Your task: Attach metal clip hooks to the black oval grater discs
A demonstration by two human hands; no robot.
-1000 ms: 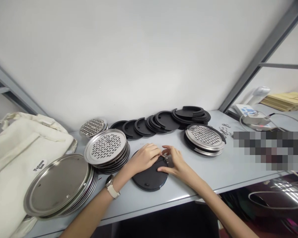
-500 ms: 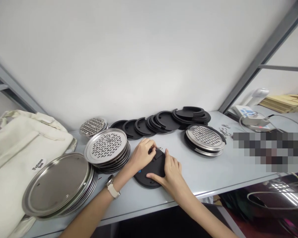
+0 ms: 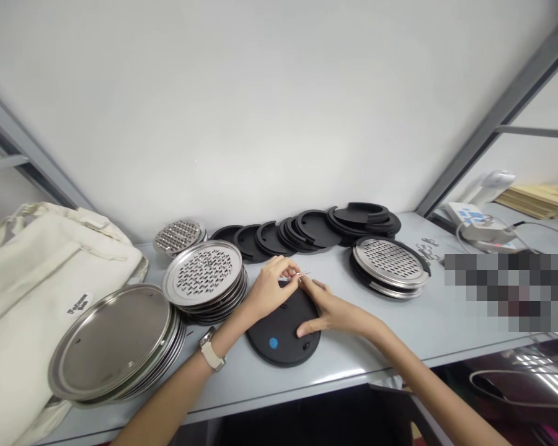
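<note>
Nearest on the grey tabletop (image 3: 348, 334), the left hand (image 3: 272, 288) pinches a small metal piece (image 3: 303, 273) at the far edge of a black disc (image 3: 286, 331); the right hand (image 3: 330, 306) lies on the disc, its grip partly hidden. Printing on the cream bag (image 3: 32, 279) is blurred. Pixelation masks the right side. Behind stands a pale wall (image 3: 260, 105).

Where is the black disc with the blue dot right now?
In the head view, the black disc lies low at centre on the grey table, under both hands.
</note>
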